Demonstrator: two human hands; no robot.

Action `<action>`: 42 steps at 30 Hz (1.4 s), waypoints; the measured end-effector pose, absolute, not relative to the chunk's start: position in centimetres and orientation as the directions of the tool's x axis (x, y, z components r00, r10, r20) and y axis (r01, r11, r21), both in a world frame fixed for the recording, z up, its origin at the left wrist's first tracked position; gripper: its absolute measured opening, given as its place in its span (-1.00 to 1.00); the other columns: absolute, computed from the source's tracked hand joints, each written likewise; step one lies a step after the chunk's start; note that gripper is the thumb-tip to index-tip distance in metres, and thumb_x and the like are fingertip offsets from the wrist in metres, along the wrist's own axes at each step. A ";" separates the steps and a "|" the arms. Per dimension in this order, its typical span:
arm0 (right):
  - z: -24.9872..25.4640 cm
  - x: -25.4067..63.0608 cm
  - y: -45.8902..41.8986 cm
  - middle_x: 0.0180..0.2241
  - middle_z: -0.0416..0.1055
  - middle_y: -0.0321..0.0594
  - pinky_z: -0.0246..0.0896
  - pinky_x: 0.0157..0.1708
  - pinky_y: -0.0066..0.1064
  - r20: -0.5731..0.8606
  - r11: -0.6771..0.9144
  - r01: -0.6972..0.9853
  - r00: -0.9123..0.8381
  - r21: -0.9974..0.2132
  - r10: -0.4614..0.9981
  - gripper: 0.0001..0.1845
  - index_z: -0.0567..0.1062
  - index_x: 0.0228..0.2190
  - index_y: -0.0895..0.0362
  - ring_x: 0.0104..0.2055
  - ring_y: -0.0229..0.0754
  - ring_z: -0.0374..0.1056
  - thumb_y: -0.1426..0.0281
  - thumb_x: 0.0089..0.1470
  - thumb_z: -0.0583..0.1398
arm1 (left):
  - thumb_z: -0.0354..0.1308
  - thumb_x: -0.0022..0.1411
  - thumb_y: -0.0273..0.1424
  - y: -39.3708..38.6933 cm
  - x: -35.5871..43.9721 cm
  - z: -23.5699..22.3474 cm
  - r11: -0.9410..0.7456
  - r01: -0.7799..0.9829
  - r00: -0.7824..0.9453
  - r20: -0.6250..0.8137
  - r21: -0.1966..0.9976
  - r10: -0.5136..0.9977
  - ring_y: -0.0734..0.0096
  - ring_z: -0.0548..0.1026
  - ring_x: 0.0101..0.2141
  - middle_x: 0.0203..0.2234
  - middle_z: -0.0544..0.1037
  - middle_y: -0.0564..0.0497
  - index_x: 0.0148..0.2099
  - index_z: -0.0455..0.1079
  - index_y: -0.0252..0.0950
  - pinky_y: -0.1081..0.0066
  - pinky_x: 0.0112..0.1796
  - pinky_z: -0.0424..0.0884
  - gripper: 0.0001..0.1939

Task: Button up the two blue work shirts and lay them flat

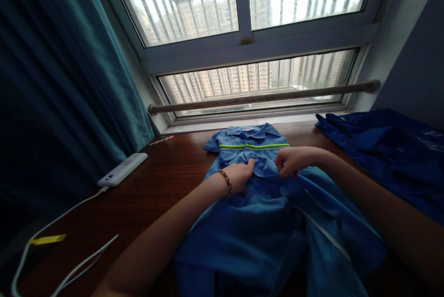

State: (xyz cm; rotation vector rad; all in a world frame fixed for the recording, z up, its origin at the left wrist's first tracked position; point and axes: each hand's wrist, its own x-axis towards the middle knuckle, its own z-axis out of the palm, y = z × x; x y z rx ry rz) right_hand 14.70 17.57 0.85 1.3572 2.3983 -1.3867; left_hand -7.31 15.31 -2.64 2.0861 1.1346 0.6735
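A blue work shirt (265, 167) with a collar and a yellow-green stripe across the chest lies on the brown wooden surface (166, 163). Its collar points to the window, and its lower part bunches in loose folds toward me. My left hand (240, 177), with a braided bracelet at the wrist, is closed on the shirt front, the thumb beside a button; its other fingers are partly hidden. To the right, my right hand (291, 160) is curled with thumb and finger pinched on the cloth below the stripe. A pale strip (326, 232) runs along the lower folds.
Another dark blue garment (381, 139) lies at the right. On the left are a white power strip (123, 170) with a cable, a yellow strip (48, 240) and a teal curtain (104, 79). Behind the shirt, a rail (256, 99) crosses the barred window.
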 end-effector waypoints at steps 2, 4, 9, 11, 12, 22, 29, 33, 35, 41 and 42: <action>0.6 14.4 17.6 -0.68 0.31 -0.31 0.15 -0.62 -0.50 -0.395 0.236 0.700 -0.612 -0.674 0.685 -0.93 0.37 -0.68 0.21 -0.61 -0.30 0.24 0.44 -0.31 0.17 | 0.31 -0.55 -0.72 14.5 -6.5 -2.6 -0.463 0.625 0.519 0.108 0.628 0.848 0.07 0.41 -0.50 -0.73 0.22 0.18 -0.29 0.25 -0.26 0.08 -0.21 0.25 -0.36; 0.7 13.9 17.4 -0.66 0.33 -0.30 0.11 -0.62 -0.50 -0.350 0.305 0.698 -0.628 -0.648 0.695 -0.95 0.40 -0.63 0.20 -0.60 -0.29 0.24 0.45 -0.30 0.15 | 0.27 -0.36 -0.68 13.8 -5.5 -2.8 -0.487 0.711 0.510 0.105 0.507 0.854 0.04 0.41 -0.48 -0.71 0.22 0.15 -0.31 0.22 -0.26 0.05 -0.24 0.25 -0.50; 0.6 11.9 15.5 -0.52 0.39 -0.27 0.10 -0.51 -0.45 -0.252 0.495 0.736 -0.644 -0.463 0.722 -0.69 0.46 -0.45 0.15 -0.48 -0.20 0.28 0.34 -0.39 0.28 | 0.21 -0.15 -0.54 12.9 -3.6 -3.8 -0.419 0.813 0.414 0.105 0.404 0.904 0.01 0.43 -0.43 -0.58 0.35 -0.03 -0.30 0.16 -0.26 0.16 -0.34 0.30 -0.66; 0.0 11.2 14.9 -0.59 0.34 -0.23 0.07 -0.52 -0.42 -0.275 0.482 0.806 -0.577 -0.342 0.769 -0.81 0.45 -0.57 0.16 -0.50 -0.17 0.27 0.39 -0.40 0.27 | 0.19 -0.13 -0.54 13.0 -3.5 -4.1 -0.409 0.805 0.410 0.096 0.429 0.907 0.07 0.43 -0.43 -0.56 0.37 -0.03 -0.32 0.14 -0.26 0.25 -0.37 0.30 -0.68; -0.3 10.9 14.8 -0.63 0.30 -0.23 0.05 -0.54 -0.42 -0.276 0.457 0.835 -0.538 -0.307 0.796 -0.88 0.43 -0.63 0.17 -0.53 -0.17 0.25 0.44 -0.41 0.26 | 0.18 -0.14 -0.55 13.2 -3.6 -4.3 -0.410 0.790 0.417 0.089 0.456 0.904 0.12 0.42 -0.45 -0.57 0.37 -0.02 -0.33 0.13 -0.25 0.30 -0.40 0.29 -0.68; -1.1 10.7 16.5 -0.76 0.10 -0.40 -0.12 -0.66 -0.51 -0.172 0.151 0.611 -0.437 -0.777 0.883 -0.83 0.31 -0.74 0.19 -0.66 -0.38 0.03 0.39 -0.26 0.16 | 0.19 -0.13 -0.40 13.9 -4.8 -5.1 -0.380 0.701 0.398 0.112 0.603 0.911 0.39 0.32 -0.56 -0.63 0.35 0.08 -0.52 0.19 -0.29 0.47 -0.55 0.15 -0.80; -5.3 8.4 15.7 -0.73 0.18 -0.36 -0.12 -0.60 -0.49 -0.031 0.227 0.669 -0.350 -0.708 0.936 -0.88 0.36 -0.75 0.19 -0.60 -0.33 0.10 0.42 -0.32 0.14 | 0.18 -0.09 -0.42 12.5 -7.1 -6.4 -0.309 0.517 0.462 0.043 0.799 0.886 0.48 0.32 -0.55 -0.61 0.38 0.10 -0.43 0.34 -0.35 0.52 -0.52 0.21 -0.88; -7.4 9.2 17.5 -0.68 0.26 -0.34 -0.08 -0.56 -0.48 0.103 0.259 0.625 -0.274 -0.736 0.956 -0.86 0.45 -0.68 0.16 -0.55 -0.30 0.16 0.35 -0.29 0.14 | 0.19 -0.03 -0.31 14.3 -7.3 -7.3 -0.376 0.455 0.468 0.143 0.807 0.872 0.50 0.32 -0.53 -0.58 0.40 0.08 -0.35 0.37 -0.35 0.52 -0.49 0.24 -0.79; -7.7 10.3 19.2 -0.65 0.29 -0.35 -0.04 -0.53 -0.49 0.123 0.259 0.542 -0.274 -0.799 0.954 -0.86 0.47 -0.64 0.16 -0.52 -0.29 0.18 0.37 -0.29 0.14 | 0.20 -0.04 -0.29 16.1 -6.8 -7.4 -0.419 0.437 0.481 0.187 0.796 0.857 0.49 0.33 -0.53 -0.59 0.41 0.07 -0.36 0.39 -0.35 0.51 -0.48 0.26 -0.78; -6.6 12.9 23.2 -0.62 0.35 -0.32 0.11 -0.47 -0.47 0.047 0.172 0.417 -0.294 -0.893 0.955 -0.79 0.50 -0.54 0.22 -0.52 -0.29 0.22 0.34 -0.24 0.15 | 0.20 -0.06 -0.35 20.7 -4.9 -7.7 -0.494 0.466 0.447 0.286 0.735 0.848 0.44 0.38 -0.49 -0.56 0.46 0.05 -0.40 0.43 -0.32 0.48 -0.42 0.30 -0.85; -6.5 13.0 23.0 -0.61 0.36 -0.30 0.13 -0.48 -0.47 0.028 0.151 0.397 -0.299 -0.906 0.954 -0.77 0.50 -0.52 0.23 -0.53 -0.29 0.23 0.33 -0.22 0.14 | 0.20 -0.06 -0.36 20.9 -4.8 -7.8 -0.493 0.466 0.438 0.292 0.735 0.850 0.43 0.39 -0.48 -0.55 0.47 0.05 -0.41 0.44 -0.32 0.47 -0.41 0.31 -0.86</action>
